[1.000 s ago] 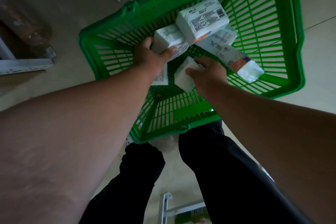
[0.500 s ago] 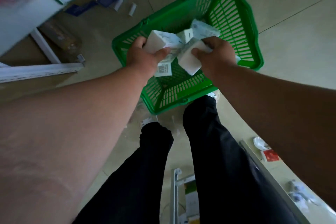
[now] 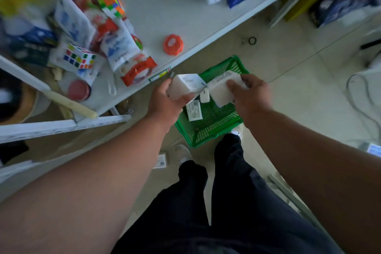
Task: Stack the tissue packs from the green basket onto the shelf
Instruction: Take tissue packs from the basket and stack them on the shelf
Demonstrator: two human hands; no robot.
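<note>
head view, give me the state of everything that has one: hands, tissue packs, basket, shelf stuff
left hand: grips a tissue pack, lifted above the basket
right hand: grips a second tissue pack, also lifted
green basket: on the floor, a flat pack lying inside
shelf: bare in the middle, neither held pack placed yet
orange lid: lying flat on the shelf
puzzle cube: scrambled, in its packaging

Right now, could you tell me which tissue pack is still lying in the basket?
The flat labelled pack on the green basket floor; neither hand touches it.
</note>
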